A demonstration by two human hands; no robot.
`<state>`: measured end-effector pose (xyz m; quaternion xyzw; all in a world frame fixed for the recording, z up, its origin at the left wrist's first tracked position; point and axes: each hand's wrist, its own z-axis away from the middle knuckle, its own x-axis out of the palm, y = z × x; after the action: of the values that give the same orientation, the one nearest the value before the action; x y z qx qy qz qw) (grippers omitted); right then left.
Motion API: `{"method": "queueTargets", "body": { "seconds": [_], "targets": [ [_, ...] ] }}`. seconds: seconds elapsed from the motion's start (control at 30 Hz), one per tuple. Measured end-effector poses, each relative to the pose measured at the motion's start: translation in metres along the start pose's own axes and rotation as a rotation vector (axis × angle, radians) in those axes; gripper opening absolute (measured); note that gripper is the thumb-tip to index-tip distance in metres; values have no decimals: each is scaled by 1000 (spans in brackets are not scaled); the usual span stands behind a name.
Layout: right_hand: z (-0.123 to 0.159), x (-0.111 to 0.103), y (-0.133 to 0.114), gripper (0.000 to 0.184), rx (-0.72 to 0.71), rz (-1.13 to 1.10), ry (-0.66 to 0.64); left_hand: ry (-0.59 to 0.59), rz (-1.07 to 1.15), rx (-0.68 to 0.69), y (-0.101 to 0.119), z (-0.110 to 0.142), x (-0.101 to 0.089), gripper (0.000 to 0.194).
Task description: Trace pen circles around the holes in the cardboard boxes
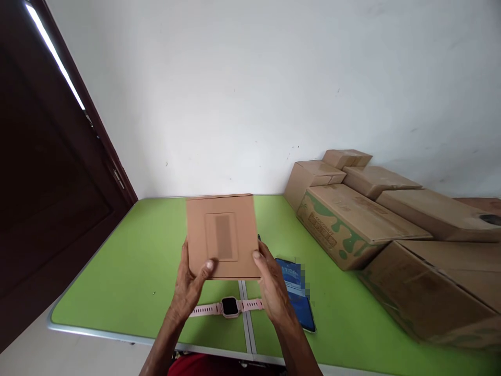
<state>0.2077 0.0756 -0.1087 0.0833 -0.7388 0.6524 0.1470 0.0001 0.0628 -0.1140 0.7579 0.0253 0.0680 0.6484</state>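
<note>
A flat brown cardboard box (pixel 246 224) is held up over the green table by both hands. My left hand (pixel 190 284) grips its lower left side, with the thumb on the front face. At the lower right edge my right hand (pixel 272 279) is closed on the same box, thumb in front and fingers behind. A rectangular outline with a darker, blurred patch marks the box's face. Below it a smartwatch (pixel 230 307) with a pink strap lies stretched out on the table, its strap ends partly hidden by my hands. Beside my right wrist lies a phone (pixel 299 300) with its screen lit.
The green folding table (pixel 117 261) has a metal rim and a centre seam. Several cardboard boxes crowd its right side, among them a printed carton (pixel 352 219) with green patterns. A white wall (pixel 235 104) stands behind, and a dark door (pixel 50 156) is at the left.
</note>
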Motion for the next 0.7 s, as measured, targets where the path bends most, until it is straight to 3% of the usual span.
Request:
{"method": "queueTargets", "body": {
  "seconds": [0.13, 0.23, 0.37, 0.57, 0.7],
  "targets": [
    [-5, -4, 13, 72, 186, -251, 150, -141, -394, 413, 10, 16, 17, 115],
    [-6, -11, 16, 78, 260, -369, 242, -231, -505, 579, 12, 28, 24, 121],
    [-3, -17, 11, 75, 242, -415, 283, -231, -509, 557, 15, 34, 29, 128],
    [1, -16, 0, 73, 172, -322, 209, -196, -434, 578, 23, 28, 27, 136],
    [1, -23, -7, 68, 153, -200, 145, -180, -243, 435, 41, 20, 24, 131]
  ]
}}
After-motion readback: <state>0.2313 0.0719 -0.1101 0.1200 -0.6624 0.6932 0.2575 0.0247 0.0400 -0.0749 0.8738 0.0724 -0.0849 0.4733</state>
